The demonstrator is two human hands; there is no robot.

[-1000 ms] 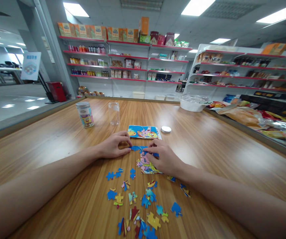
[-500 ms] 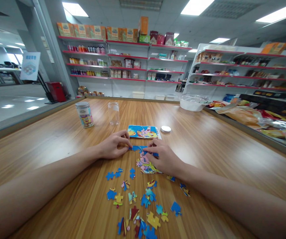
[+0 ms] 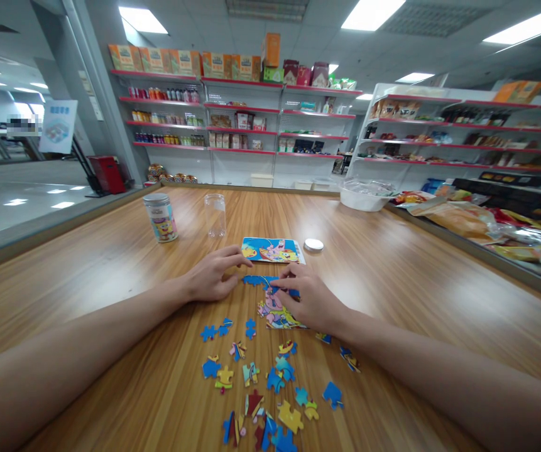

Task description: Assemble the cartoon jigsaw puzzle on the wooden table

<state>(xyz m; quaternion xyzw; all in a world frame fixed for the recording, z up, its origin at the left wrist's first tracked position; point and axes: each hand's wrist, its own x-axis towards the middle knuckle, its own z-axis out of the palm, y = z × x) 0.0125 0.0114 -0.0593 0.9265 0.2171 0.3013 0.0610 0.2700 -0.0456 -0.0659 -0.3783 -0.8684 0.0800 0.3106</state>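
A partly joined jigsaw puzzle (image 3: 279, 314) lies flat on the wooden table, with a row of blue pieces (image 3: 257, 280) along its far edge. Just left of that row is my left hand (image 3: 216, 273), thumb and fingers apart, holding nothing. My right hand (image 3: 311, 296) rests over the puzzle's right side, thumb and forefinger close together on the blue row; it hides part of the picture. Beyond both hands lies a cartoon picture sheet (image 3: 273, 250). Several loose pieces are scattered on the near side, among them a yellow piece (image 3: 290, 416) and a blue piece (image 3: 333, 394).
A printed can (image 3: 161, 218) and a clear plastic jar (image 3: 215, 215) stand at the back left. A round lid (image 3: 313, 245) lies right of the sheet. Farther back are a white bowl (image 3: 367, 194), snack bags (image 3: 468, 216) and stocked shelves (image 3: 242, 110).
My left hand has lifted off the left end of the blue row and drawn slightly left, uncovering that end. My right hand stays where it was.
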